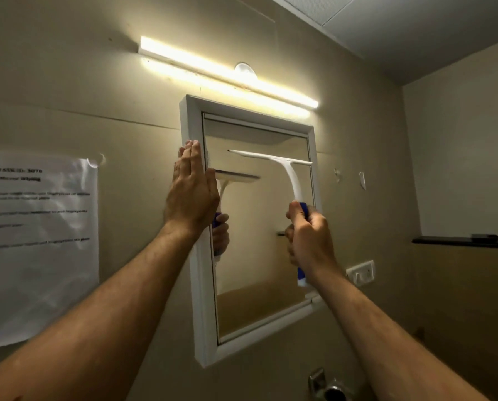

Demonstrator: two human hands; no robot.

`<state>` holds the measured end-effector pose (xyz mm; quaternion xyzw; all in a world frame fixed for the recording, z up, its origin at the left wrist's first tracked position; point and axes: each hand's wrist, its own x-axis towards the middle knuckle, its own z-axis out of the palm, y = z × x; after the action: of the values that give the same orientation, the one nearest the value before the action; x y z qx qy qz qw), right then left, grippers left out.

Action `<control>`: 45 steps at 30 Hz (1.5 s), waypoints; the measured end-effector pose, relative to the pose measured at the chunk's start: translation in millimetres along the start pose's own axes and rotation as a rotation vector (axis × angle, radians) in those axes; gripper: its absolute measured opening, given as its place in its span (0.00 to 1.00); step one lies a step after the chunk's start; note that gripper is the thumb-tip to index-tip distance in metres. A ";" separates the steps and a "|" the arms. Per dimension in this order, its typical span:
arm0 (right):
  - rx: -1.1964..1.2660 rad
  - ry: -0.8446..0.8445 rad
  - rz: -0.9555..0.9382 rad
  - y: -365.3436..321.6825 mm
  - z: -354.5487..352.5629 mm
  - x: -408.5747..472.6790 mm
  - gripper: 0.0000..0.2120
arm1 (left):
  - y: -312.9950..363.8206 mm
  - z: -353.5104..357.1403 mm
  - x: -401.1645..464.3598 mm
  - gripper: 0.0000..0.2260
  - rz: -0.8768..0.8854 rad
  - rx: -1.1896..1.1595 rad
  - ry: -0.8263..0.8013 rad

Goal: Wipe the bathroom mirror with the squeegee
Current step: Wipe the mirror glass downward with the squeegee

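We see a lit tube light (229, 72) slanting across the beige wall, high up. At the left a printed paper sheet (36, 244) is stuck to the wall, its text blurred. To the right we find a white switch plate (361, 272), a dark shelf (461, 242), and low down a chrome fitting (327, 386).

Left hand (190, 192): reaching up, fingers straight and together, palm pressing flat.
Right hand (308, 235): raised, fingers curling tight in a fist-like grip.
Arms: both extending upward.
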<state>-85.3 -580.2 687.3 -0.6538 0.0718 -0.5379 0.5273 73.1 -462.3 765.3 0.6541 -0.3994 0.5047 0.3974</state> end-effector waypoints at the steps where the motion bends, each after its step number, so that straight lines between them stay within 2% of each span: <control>1: 0.002 0.003 -0.010 -3.7 5.9 10.6 0.16 | -0.4 4.3 10.6 0.24 -0.005 -0.023 0.028; 10: 0.131 0.008 -0.073 -17.3 51.6 76.0 0.17 | -12.9 42.4 35.7 0.24 -0.152 -0.263 0.152; 19: 0.092 0.015 -0.096 -10.9 75.6 111.2 0.18 | -20.5 45.3 38.1 0.22 -0.204 -0.295 0.189; 29: 0.061 -0.021 -0.060 23.3 68.8 96.9 0.19 | -24.5 53.0 40.3 0.21 -0.238 -0.327 0.183; 38: 0.075 -0.012 -0.101 -13.7 68.8 118.5 0.18 | -22.9 50.6 40.1 0.21 -0.250 -0.329 0.195; 45: 0.016 -0.052 -0.104 23.2 65.6 100.5 0.18 | -27.7 51.8 43.5 0.27 -0.484 -0.339 0.166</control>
<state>18.1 -616.6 741.4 -0.6663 0.0197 -0.5480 0.5053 123.9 -505.3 795.6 0.6113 -0.2768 0.3733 0.6406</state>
